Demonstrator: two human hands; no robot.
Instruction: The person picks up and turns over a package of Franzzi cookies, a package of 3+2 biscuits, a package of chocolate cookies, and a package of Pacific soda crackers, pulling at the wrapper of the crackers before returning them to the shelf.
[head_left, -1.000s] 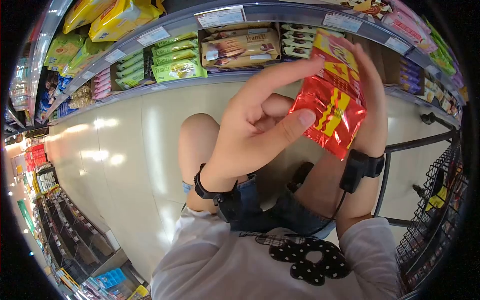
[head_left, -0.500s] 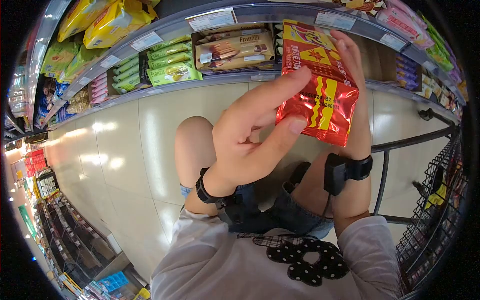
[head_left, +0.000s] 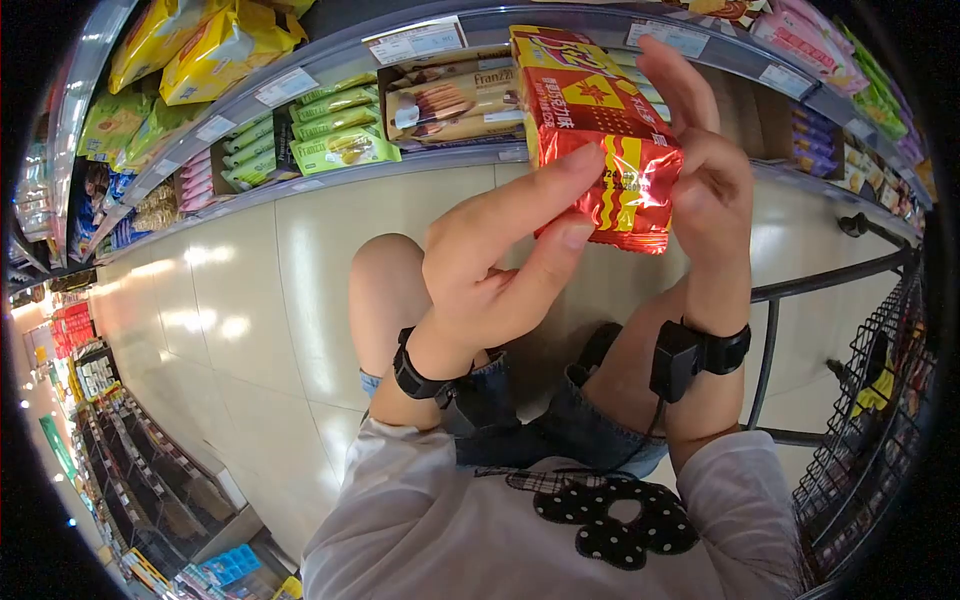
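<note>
A red and yellow snack packet (head_left: pixel 600 120) is held up in front of the shelf, its crimped end towards me with a printed date partly covered. My left hand (head_left: pixel 510 250) pinches the packet's near left corner between thumb and index finger. On the packet's right side, my right hand (head_left: pixel 705 165) has its thumb and bent fingers against the wrapper, with the index finger raised. Both wrists carry black straps with small black boxes.
Behind the packet, a shelf (head_left: pixel 440 160) holds tan biscuit packs (head_left: pixel 450 105), green packs (head_left: pixel 345 135) and yellow bags (head_left: pixel 225 50). A black wire cart (head_left: pixel 870 360) stands at the right. My bent knees are below my hands, above the tiled floor (head_left: pixel 240 300).
The packet has shifted left and turned slightly. My right hand has moved from behind it to its right edge, its fingers now bent. My left hand has moved slightly left with it.
</note>
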